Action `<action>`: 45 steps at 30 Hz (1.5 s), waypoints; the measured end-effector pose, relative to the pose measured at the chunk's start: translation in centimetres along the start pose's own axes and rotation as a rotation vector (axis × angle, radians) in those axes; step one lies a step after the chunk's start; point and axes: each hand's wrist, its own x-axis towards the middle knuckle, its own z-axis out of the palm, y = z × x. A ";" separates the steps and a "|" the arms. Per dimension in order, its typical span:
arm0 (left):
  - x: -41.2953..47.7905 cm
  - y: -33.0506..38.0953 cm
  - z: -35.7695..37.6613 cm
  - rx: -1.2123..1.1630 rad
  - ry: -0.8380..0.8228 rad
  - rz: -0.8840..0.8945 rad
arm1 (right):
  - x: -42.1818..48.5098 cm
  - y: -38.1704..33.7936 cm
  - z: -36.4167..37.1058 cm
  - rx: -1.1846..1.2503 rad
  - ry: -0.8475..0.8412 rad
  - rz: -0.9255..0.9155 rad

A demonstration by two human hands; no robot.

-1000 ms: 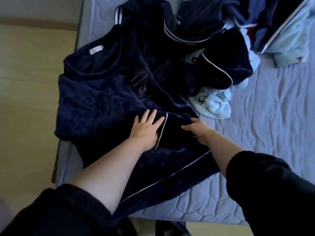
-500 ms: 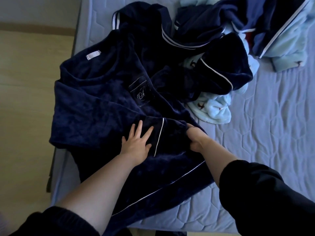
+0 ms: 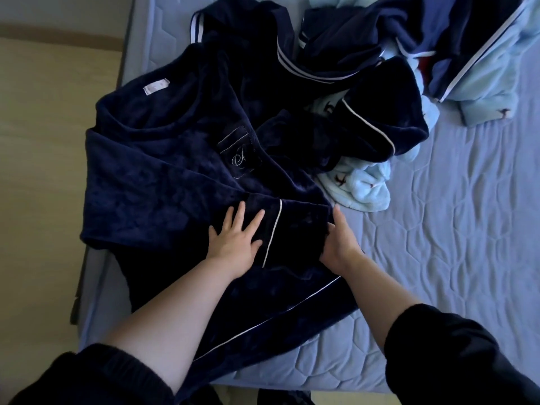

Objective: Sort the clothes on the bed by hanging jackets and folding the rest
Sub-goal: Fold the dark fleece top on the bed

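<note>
Where: the blue top (image 3: 163, 171) lies spread on the bed (image 3: 453, 258), near its left edge, beside the pile of clothes (image 3: 380, 68).
Left: the left hand (image 3: 233, 241) lies flat, fingers spread, on the folded sleeve (image 3: 295, 229).
Right: the right hand (image 3: 340, 247) grips the sleeve's end.
Tip: press flat, pull the sleeve straight, smooth the bumps.

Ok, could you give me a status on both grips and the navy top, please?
Left grip flat on folded sleeve of navy top. Right grip holds the cuff end. Clothes pile lies against its far side.
</note>
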 end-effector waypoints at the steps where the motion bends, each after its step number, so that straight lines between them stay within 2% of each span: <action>1: -0.1 0.3 0.3 0.010 0.006 0.010 | -0.2 0.2 0.4 -0.058 -0.031 -0.020; 3: -0.3 0.8 1.2 0.002 0.001 0.021 | -0.3 1.2 0.6 -0.375 0.022 -0.109; 5: -0.5 0.8 1.8 0.005 -0.019 0.020 | 0.0 2.2 -0.2 -0.731 0.348 -0.233; 6: -0.7 0.8 2.0 0.009 -0.032 0.019 | 0.2 2.5 -0.8 -0.841 0.504 -0.271; 7: -1.0 0.7 2.0 0.005 -0.047 0.014 | 0.0 2.8 -1.1 -0.911 0.593 -0.287; 10: -2.4 0.1 1.3 -0.051 -0.069 -0.022 | -0.8 4.1 0.5 -1.295 0.627 -0.360; 13: -4.6 -1.2 0.2 -0.134 -0.087 -0.016 | -1.6 5.3 3.6 -1.687 0.675 -0.623; 15: -6.1 -3.0 -0.9 -0.179 -0.086 -0.044 | -1.9 5.6 5.8 -1.839 0.640 -0.630; 18: -8.5 -7.3 -2.3 -0.298 -0.029 -0.153 | -2.2 6.8 10.0 -1.933 0.527 -0.515; 22: -9.7 -15.0 -3.9 -0.554 0.216 -0.389 | -1.6 8.7 16.4 -2.030 0.294 -0.637; 25: -8.7 -21.0 -4.7 -0.779 0.415 -0.573 | -0.2 8.7 21.4 -1.996 0.180 -0.700; 27: -6.9 -24.1 -5.5 -1.048 0.417 -0.612 | 1.2 8.1 24.9 -1.939 0.150 -0.740; 30: -3.8 -26.4 -6.7 -1.407 0.345 -0.561 | 3.8 7.0 29.9 -1.850 0.198 -0.808; 34: -1.4 -26.8 -7.1 -1.825 0.144 -0.556 | 6.5 7.4 33.6 -1.868 0.256 -0.795; 36: -1.1 -27.6 -7.1 -1.848 0.054 -0.596 | 7.2 7.7 33.9 -1.925 0.310 -0.740; 37: -1.2 -28.0 -6.7 -1.794 0.086 -0.585 | 7.4 7.7 33.8 -1.977 0.360 -0.720; 39: -1.8 -28.9 -5.9 -1.529 0.295 -0.550 | 7.4 7.3 33.5 -2.031 0.521 -0.722; 41: -2.9 -29.7 -5.2 -1.301 0.386 -0.520 | 7.2 7.1 32.8 -2.002 0.673 -0.788; 43: -3.5 -29.9 -4.8 -1.379 0.257 -0.520 | 7.1 7.7 32.0 -1.949 0.727 -0.852; 45: -3.5 -29.9 -4.9 -1.639 0.071 -0.555 | 6.8 9.1 31.7 -1.954 0.623 -1.009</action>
